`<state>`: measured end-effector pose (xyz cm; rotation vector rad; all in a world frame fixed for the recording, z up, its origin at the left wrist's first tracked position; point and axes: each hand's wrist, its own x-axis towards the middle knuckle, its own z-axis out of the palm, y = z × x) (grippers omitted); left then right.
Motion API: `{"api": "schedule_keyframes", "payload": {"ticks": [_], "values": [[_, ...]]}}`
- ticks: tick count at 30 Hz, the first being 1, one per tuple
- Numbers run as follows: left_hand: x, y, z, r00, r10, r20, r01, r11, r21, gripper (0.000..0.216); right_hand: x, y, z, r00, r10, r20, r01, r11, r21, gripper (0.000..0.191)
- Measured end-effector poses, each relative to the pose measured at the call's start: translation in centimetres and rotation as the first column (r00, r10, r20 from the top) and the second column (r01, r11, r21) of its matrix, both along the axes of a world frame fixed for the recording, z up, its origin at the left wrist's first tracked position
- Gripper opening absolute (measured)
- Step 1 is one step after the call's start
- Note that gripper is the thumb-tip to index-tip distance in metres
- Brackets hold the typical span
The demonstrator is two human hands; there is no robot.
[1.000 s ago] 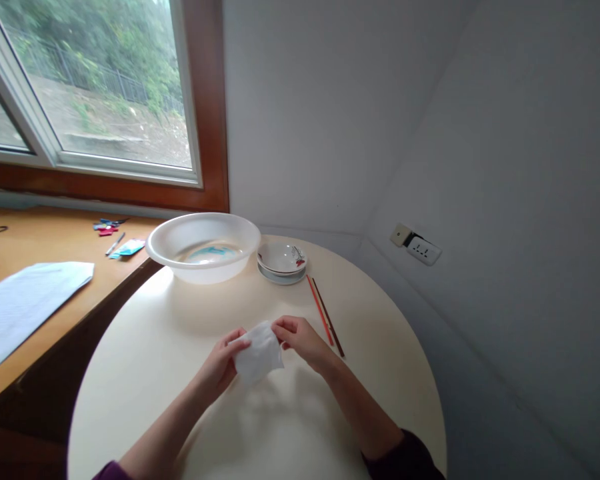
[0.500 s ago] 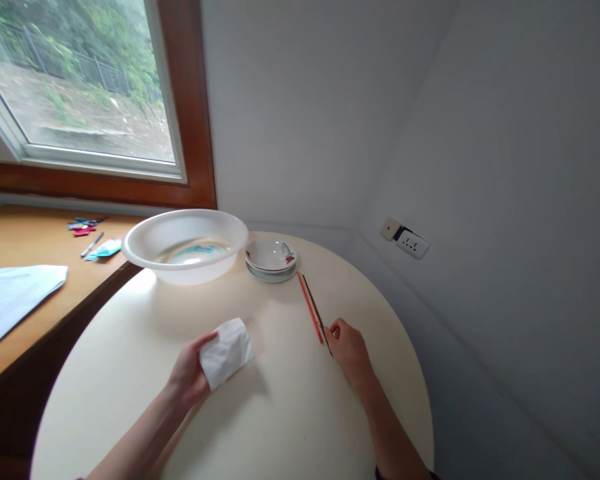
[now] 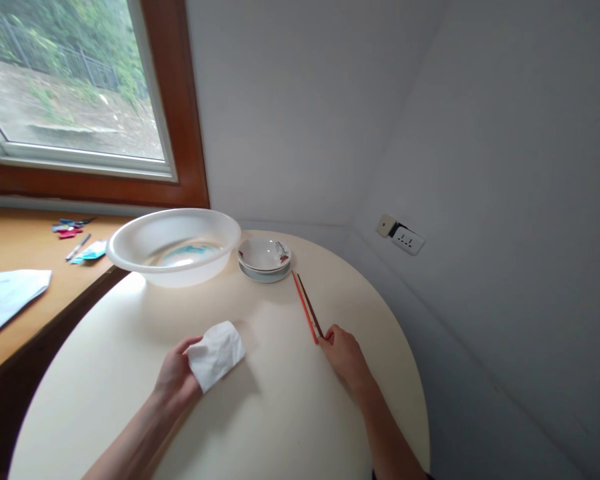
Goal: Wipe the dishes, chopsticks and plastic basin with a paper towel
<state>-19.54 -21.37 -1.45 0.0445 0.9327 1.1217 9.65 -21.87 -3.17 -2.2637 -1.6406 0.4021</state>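
My left hand (image 3: 176,379) is closed on a white paper tissue (image 3: 217,355), thumb on top, held just above the round table (image 3: 260,427). To the right, my right hand (image 3: 346,355) has its fingertips pinched at the near end of a pair of chopsticks. One is a dark brown chopstick (image 3: 311,305); the other is a red-orange chopstick (image 3: 305,308). Both lie on the tabletop with their far ends near a stack of bowls. My fingers partly cover the near ends, so whether both are gripped is hard to see.
A white flowered bowl (image 3: 264,255) sits on a pale dish (image 3: 265,276) at the back. Left of it stands a large translucent basin (image 3: 190,277). A wooden desk (image 3: 10,243) adjoins on the left, bearing a cloth (image 3: 10,297), a pen (image 3: 78,247) and a blue packet (image 3: 91,252).
My right fingers have closed in around the near end of the chopsticks. The left hand still holds the tissue. The whole view has shifted slightly.
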Motion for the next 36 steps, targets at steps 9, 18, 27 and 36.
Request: {"api": "schedule_keyframes", "payload": {"ticks": [9, 18, 27, 36], "values": [[0.1, 0.0, -0.5, 0.997, -0.069, 0.018, 0.068, 0.996, 0.062, 0.063, 0.2, 0.3, -0.5, 0.999, -0.006, 0.041, 0.006, 1.0, 0.004, 0.014], [0.2, 0.5, -0.5, 0.995, 0.039, 0.095, -0.039, 0.999, -0.002, 0.051, 2.2, 0.8, -0.4, 0.991, -0.076, -0.111, 0.087, 0.991, 0.103, 0.018], [-0.1, 1.1, -1.3, 0.932, 0.102, 0.347, -0.147, 0.983, 0.106, 0.051, -6.5, -0.9, 0.7, 0.84, 0.318, -0.44, -0.003, 0.813, 0.582, 0.024], [-1.0, 1.0, -2.3, 0.868, -0.108, 0.485, -0.121, 0.901, 0.417, 0.081, -15.1, -1.6, -1.4, 0.785, 0.595, -0.173, -0.457, 0.745, 0.485, 0.024]]}}
